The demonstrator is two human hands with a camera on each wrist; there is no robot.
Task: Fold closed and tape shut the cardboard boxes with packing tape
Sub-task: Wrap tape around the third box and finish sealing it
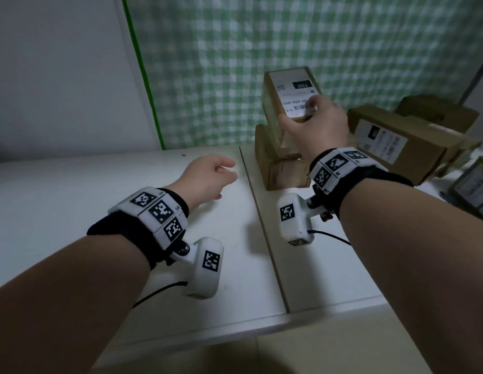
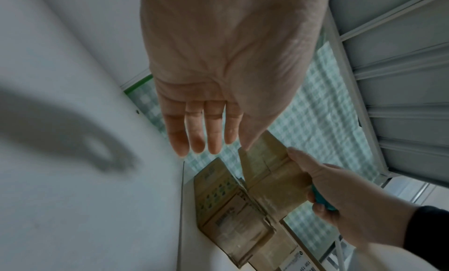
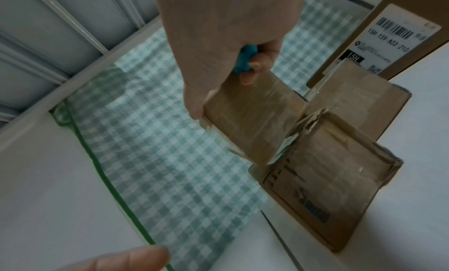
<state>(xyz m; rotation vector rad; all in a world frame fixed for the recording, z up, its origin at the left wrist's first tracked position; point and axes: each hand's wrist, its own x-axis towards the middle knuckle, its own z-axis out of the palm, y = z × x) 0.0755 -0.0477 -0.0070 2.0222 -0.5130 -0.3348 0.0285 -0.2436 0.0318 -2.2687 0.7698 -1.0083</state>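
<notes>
My right hand [image 1: 312, 114] grips a small taped cardboard box [image 1: 290, 87] with a white label and holds it lifted and tilted above a second brown box [image 1: 281, 168] that stands on the table. The right wrist view shows the thumb on one side of the held box [image 3: 252, 121] and the fingers on the other. A teal object [image 3: 244, 60] that I cannot identify is tucked under those fingers. The lower box [image 3: 328, 188] has torn, taped flaps. My left hand [image 1: 210, 175] hovers over the white table, left of the boxes, with fingers [image 2: 194, 133] straight and holding nothing.
Larger labelled cardboard boxes [image 1: 397, 141] lie at the right, and another labelled item [image 1: 472, 184] sits at the right edge. The white table [image 1: 100, 211] has a seam [image 1: 264, 230] down its middle. A green checked cloth [image 1: 262, 36] hangs behind.
</notes>
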